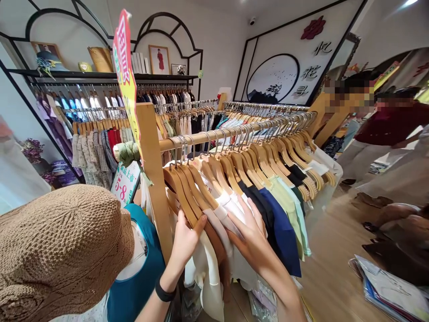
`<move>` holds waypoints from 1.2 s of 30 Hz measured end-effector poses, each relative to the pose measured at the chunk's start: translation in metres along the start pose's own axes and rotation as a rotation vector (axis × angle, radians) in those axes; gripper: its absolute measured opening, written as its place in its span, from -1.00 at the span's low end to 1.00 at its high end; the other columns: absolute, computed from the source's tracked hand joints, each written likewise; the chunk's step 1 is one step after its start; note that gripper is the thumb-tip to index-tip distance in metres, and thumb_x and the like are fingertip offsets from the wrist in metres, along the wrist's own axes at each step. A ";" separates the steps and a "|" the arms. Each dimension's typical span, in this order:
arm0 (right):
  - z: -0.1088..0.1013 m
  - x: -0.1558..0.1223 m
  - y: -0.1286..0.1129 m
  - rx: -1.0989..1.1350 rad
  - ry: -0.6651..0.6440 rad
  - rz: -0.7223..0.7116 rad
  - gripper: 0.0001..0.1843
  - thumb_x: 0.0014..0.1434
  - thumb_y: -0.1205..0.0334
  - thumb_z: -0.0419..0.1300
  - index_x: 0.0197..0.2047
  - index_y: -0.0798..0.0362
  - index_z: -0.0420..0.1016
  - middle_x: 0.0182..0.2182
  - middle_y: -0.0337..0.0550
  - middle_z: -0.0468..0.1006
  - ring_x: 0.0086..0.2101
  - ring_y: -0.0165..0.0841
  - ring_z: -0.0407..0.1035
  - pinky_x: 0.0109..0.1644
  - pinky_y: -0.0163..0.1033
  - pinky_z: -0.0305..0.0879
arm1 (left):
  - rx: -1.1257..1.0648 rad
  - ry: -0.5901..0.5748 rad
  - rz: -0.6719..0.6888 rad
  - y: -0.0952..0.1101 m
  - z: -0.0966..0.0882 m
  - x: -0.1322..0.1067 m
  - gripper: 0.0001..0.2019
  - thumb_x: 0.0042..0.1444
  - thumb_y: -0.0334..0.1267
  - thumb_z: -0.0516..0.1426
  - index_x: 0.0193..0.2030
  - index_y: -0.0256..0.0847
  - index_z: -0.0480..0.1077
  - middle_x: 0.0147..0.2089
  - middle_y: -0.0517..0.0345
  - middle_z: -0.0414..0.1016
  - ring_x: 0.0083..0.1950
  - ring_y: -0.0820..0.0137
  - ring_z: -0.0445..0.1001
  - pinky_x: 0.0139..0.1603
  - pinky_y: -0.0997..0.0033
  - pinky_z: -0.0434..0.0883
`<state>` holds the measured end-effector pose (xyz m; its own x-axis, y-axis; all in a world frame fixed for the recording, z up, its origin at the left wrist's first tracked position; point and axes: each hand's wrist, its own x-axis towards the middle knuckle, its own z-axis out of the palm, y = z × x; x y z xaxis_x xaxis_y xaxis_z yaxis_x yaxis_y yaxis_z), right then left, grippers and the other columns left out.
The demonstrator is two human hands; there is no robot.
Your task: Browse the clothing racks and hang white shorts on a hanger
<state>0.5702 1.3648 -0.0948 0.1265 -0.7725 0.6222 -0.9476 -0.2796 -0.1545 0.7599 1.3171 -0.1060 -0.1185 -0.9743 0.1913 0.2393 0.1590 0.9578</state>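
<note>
My left hand [188,239], with a black band on the wrist, is closed around the shoulder of a wooden hanger [179,192] near the left end of the rack. Cream and brown garments [210,264] hang just below it. Farther right, my right hand [246,223] rests with extended fingers against a white top [231,203]; part of its palm side is hidden. Beyond it hang black tops, a navy top [279,228] and a pale green top [284,201], all on wooden hangers along a wooden rail [217,133].
A mannequin in a brown knitted hat [67,246] and teal top [136,268] stands close at left. The rack's wooden post [150,179] carries a price sign [125,76]. Bagged clothes [392,286] lie on the floor at right, near people [385,120].
</note>
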 end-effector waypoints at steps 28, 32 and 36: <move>0.012 0.039 -0.013 0.099 0.073 0.132 -0.61 0.29 0.16 0.04 0.11 0.02 0.49 0.40 0.04 0.01 0.38 0.04 -0.17 0.36 0.22 0.07 | -0.091 0.295 -0.009 0.007 -0.007 -0.001 -0.60 0.19 0.10 0.14 -0.16 -0.26 0.45 -0.15 0.12 0.54 -0.05 0.38 0.45 0.03 0.46 0.36; 0.014 0.038 -0.010 0.099 0.088 0.140 -0.64 0.28 0.15 0.06 0.05 0.01 0.53 0.40 0.01 0.04 0.38 0.05 -0.16 0.35 0.24 0.07 | -0.176 0.294 -0.011 0.011 -0.007 -0.005 -0.55 0.19 0.07 0.15 0.03 -0.24 0.47 0.09 0.02 0.53 0.16 0.30 0.44 0.19 0.39 0.34; 0.014 0.035 -0.009 0.095 0.057 0.165 -0.60 0.31 0.05 0.05 0.11 -0.04 0.51 0.40 -0.04 0.02 0.39 0.02 -0.18 0.35 0.26 0.05 | -0.157 0.283 -0.008 0.013 -0.011 -0.004 -0.54 0.17 0.09 0.16 0.02 -0.25 0.47 0.05 0.01 0.55 0.11 0.31 0.47 0.13 0.40 0.38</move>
<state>0.5876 1.3319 -0.0825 -0.0475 -0.7793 0.6249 -0.9217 -0.2069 -0.3281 0.7743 1.3216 -0.0965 0.1468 -0.9846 0.0953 0.3877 0.1459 0.9102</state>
